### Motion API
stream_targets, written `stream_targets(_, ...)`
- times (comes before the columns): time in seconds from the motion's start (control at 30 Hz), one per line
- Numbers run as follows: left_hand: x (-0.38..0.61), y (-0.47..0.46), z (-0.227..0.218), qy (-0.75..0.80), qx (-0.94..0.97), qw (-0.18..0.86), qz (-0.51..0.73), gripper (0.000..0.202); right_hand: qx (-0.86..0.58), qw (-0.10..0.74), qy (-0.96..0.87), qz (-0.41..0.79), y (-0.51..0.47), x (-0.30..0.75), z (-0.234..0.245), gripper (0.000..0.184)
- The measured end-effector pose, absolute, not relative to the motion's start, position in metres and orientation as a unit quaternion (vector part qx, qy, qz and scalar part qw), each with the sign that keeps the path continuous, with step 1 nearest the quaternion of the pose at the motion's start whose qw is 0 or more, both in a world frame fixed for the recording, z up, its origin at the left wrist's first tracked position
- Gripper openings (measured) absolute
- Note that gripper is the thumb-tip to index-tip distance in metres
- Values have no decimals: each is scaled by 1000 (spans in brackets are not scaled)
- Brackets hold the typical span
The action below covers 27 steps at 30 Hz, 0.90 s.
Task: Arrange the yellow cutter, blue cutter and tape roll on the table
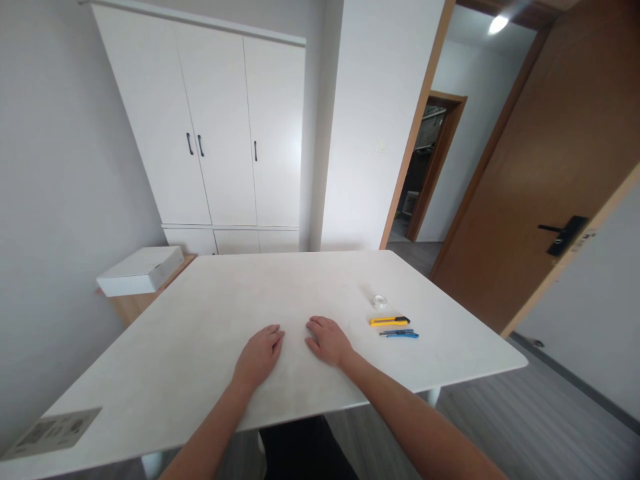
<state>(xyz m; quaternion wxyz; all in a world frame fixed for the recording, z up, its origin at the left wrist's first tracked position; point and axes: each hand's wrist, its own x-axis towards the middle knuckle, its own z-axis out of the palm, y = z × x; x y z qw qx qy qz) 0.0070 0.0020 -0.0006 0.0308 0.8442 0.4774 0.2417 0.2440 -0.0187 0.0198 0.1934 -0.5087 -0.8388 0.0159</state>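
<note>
My left hand (259, 355) lies flat, palm down, on the white table (210, 313), fingers stretched forward and holding nothing. My right hand (327, 340) rests flat beside it, a small gap between them, also empty. To the right of my right hand lie a yellow utility knife (389, 321), a blue pen (400, 333) just nearer to me, and a small roll of clear tape (380, 301) farther back. Neither hand touches them.
A white flat box (141, 270) sits on a low wooden stand at the table's far left. A printed sheet (53, 432) lies at the near left corner. White wardrobe (220, 127) behind; open brown door (555, 167) and doorway to the right.
</note>
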Motion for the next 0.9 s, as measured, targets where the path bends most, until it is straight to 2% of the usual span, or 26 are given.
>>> stream_targets(0.37,1,2,-10,491,832,64,249,36,-518,215,-828,26,-17,244,13,37)
stream_targets(0.9,-5,6,-12,488,832,50,259,33,-520,229,-822,31,-20,243,18,33)
